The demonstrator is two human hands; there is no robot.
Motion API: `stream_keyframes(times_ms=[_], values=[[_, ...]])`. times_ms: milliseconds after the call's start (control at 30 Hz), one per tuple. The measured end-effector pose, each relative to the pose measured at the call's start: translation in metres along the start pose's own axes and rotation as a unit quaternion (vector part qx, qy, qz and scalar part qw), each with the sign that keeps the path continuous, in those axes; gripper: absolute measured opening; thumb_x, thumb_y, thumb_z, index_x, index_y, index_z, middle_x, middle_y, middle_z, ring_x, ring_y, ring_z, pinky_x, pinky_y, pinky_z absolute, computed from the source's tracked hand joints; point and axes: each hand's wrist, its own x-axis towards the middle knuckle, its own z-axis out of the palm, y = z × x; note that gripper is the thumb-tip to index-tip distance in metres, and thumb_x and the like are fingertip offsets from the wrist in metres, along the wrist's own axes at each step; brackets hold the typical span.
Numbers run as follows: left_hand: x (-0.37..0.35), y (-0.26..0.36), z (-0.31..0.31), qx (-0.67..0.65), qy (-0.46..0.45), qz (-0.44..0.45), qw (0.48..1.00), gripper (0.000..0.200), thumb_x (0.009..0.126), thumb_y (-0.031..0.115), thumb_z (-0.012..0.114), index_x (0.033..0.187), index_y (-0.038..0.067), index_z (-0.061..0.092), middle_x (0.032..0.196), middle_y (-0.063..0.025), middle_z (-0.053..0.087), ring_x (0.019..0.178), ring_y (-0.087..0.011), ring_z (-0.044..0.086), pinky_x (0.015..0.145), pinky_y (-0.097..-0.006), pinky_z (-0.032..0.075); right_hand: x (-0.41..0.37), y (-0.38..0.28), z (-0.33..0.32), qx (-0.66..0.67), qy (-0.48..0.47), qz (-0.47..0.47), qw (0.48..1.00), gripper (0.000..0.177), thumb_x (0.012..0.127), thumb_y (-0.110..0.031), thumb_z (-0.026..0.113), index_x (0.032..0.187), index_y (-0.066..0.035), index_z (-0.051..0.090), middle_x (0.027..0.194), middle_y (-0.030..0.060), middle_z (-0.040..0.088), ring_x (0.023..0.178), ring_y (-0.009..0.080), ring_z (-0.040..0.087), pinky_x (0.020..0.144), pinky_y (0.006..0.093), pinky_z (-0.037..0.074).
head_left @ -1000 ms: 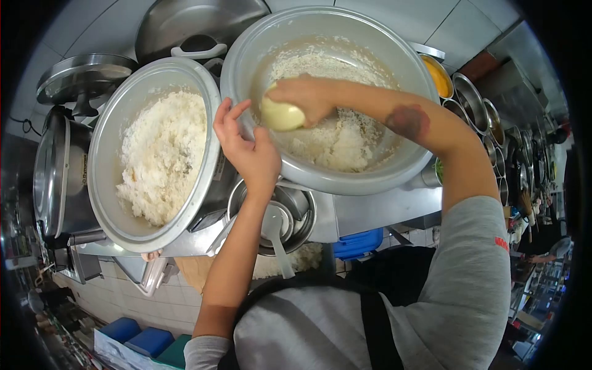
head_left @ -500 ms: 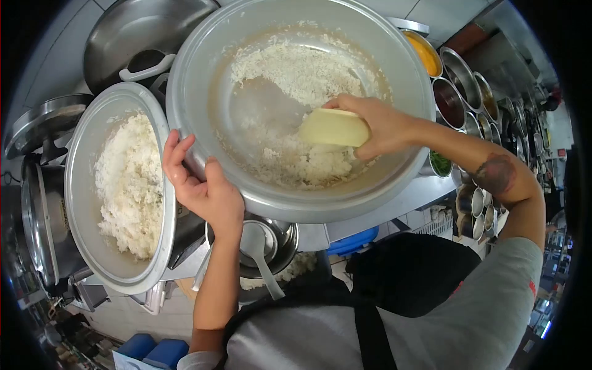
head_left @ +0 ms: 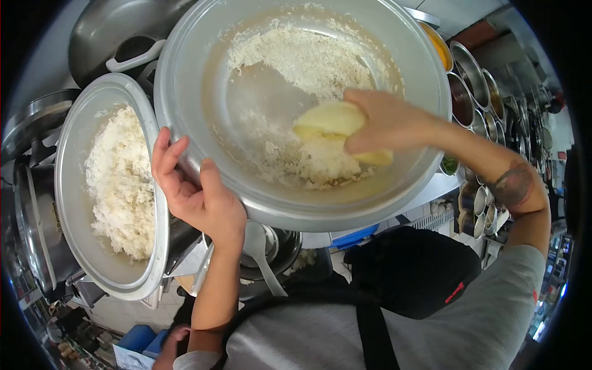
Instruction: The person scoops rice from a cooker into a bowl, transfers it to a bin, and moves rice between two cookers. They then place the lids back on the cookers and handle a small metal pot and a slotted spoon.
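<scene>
The big bowl (head_left: 191, 92) runs off the frame at 12 o'clock, so its far rim is cut off. The pale yellow scoop (head_left: 327, 120) is blurred and partly behind the right hand (head_left: 385, 120); it looks like smooth plastic, perhaps a shallow rounded scoop. That hand's fingers are closed over the scoop's 3 o'clock end, and the scoop lies against the clumped white rice (head_left: 302, 61) low in the bowl. The bowl is dull, brushed metal, round and tilted. The left hand (head_left: 197, 191) clasps its rim at 8 o'clock, thumb inside and fingers spread on the outside. At 9 o'clock a second metal pot (head_left: 71, 203) holds lumpy rice. Steel tubs (head_left: 472, 74) line up at 2 o'clock.
</scene>
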Motion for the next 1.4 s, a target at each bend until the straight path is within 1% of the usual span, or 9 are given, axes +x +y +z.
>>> stream_keyframes(times_ms=[167, 300, 467, 567, 700, 767, 1000, 1200, 1400], values=[[0.000, 0.000, 0.001, 0.001, -0.004, 0.007, 1.000, 0.039, 0.075, -0.012, 0.047, 0.111, -0.001, 0.055, 0.139, -0.0202, 0.039, 0.129, -0.0282, 0.040, 0.107, -0.0385, 0.030, 0.010, 0.015, -0.024, -0.116, -0.020, -0.099, 0.988, 0.041, 0.061, -0.021, 0.070, 0.089, 0.001, 0.050, 0.080, 0.0187, 0.060, 0.073, 0.0283, 0.061, 0.067, 0.0377, 0.048], [-0.001, 0.002, 0.002, -0.007, 0.002, -0.002, 1.000, 0.038, 0.074, -0.012, 0.047, 0.110, -0.002, 0.055, 0.139, -0.0203, 0.039, 0.129, -0.0283, 0.040, 0.108, -0.0388, 0.030, 0.012, 0.024, -0.012, -0.102, -0.035, -0.094, 0.990, 0.046, 0.061, -0.022, 0.071, 0.097, 0.000, 0.052, 0.087, 0.0193, 0.061, 0.080, 0.0291, 0.061, 0.071, 0.0375, 0.048], [0.000, 0.000, 0.001, -0.016, 0.001, 0.004, 1.000, 0.038, 0.074, -0.013, 0.047, 0.110, -0.002, 0.055, 0.138, -0.0205, 0.040, 0.129, -0.0281, 0.040, 0.108, -0.0382, 0.029, 0.021, -0.003, 0.029, -0.002, -0.065, -0.058, 0.996, 0.063, 0.066, -0.033, 0.072, 0.114, 0.003, 0.051, 0.104, 0.0212, 0.060, 0.096, 0.0306, 0.060, 0.082, 0.0375, 0.047], [-0.001, 0.000, 0.003, -0.024, 0.009, 0.005, 1.000, 0.038, 0.074, -0.013, 0.046, 0.109, -0.002, 0.055, 0.138, -0.0206, 0.040, 0.128, -0.0280, 0.040, 0.107, -0.0380, 0.030, 0.013, -0.015, 0.039, 0.019, -0.001, -0.040, 0.999, 0.072, 0.066, -0.042, 0.071, 0.111, 0.011, 0.051, 0.099, 0.0258, 0.061, 0.090, 0.0331, 0.062, 0.077, 0.0390, 0.049], [-0.001, 0.001, 0.003, -0.022, 0.008, -0.002, 1.000, 0.038, 0.073, -0.013, 0.046, 0.109, -0.002, 0.056, 0.138, -0.0206, 0.040, 0.128, -0.0280, 0.041, 0.108, -0.0381, 0.030, 0.024, -0.020, 0.053, 0.083, 0.027, -0.014, 0.996, 0.073, 0.066, -0.042, 0.070, 0.112, 0.012, 0.051, 0.097, 0.0248, 0.061, 0.090, 0.0327, 0.062, 0.076, 0.0384, 0.049], [-0.001, 0.002, 0.004, -0.031, 0.014, -0.001, 0.999, 0.037, 0.074, -0.013, 0.046, 0.108, -0.002, 0.056, 0.137, -0.0207, 0.040, 0.128, -0.0279, 0.040, 0.108, -0.0381, 0.030, 0.031, -0.032, 0.060, 0.259, -0.019, 0.014, 0.966, 0.072, 0.067, -0.035, 0.074, 0.119, 0.008, 0.048, 0.111, 0.0203, 0.056, 0.101, 0.0267, 0.058, 0.083, 0.0347, 0.047], [-0.002, 0.000, 0.002, -0.025, 0.003, -0.006, 1.000, 0.037, 0.074, -0.011, 0.046, 0.109, -0.002, 0.056, 0.137, -0.0190, 0.040, 0.128, -0.0277, 0.041, 0.107, -0.0380, 0.030, 0.046, -0.071, 0.074, 0.365, -0.030, -0.024, 0.930, 0.065, 0.069, -0.029, 0.072, 0.117, 0.009, 0.048, 0.109, 0.0211, 0.055, 0.098, 0.0232, 0.058, 0.075, 0.0332, 0.050], [-0.001, -0.001, 0.002, -0.010, -0.013, 0.007, 1.000, 0.040, 0.074, -0.010, 0.044, 0.112, -0.002, 0.054, 0.132, -0.0164, 0.042, 0.129, -0.0281, 0.037, 0.109, -0.0388, 0.026, 0.071, -0.087, 0.073, 0.419, -0.003, -0.039, 0.907, 0.059, 0.074, -0.026, 0.069, 0.119, 0.006, 0.048, 0.113, 0.0207, 0.054, 0.097, 0.0260, 0.060, 0.074, 0.0392, 0.052], [-0.005, -0.008, 0.005, -0.036, 0.013, 0.009, 0.999, 0.046, 0.076, -0.010, 0.044, 0.121, -0.002, 0.043, 0.132, -0.0190, 0.040, 0.127, -0.0285, 0.038, 0.110, -0.0399, 0.024, 0.081, -0.088, 0.052, 0.596, -0.137, -0.101, 0.785, 0.059, 0.080, -0.034, 0.058, 0.128, -0.003, 0.045, 0.125, 0.0220, 0.051, 0.113, 0.0370, 0.055, 0.084, 0.0612, 0.048]])
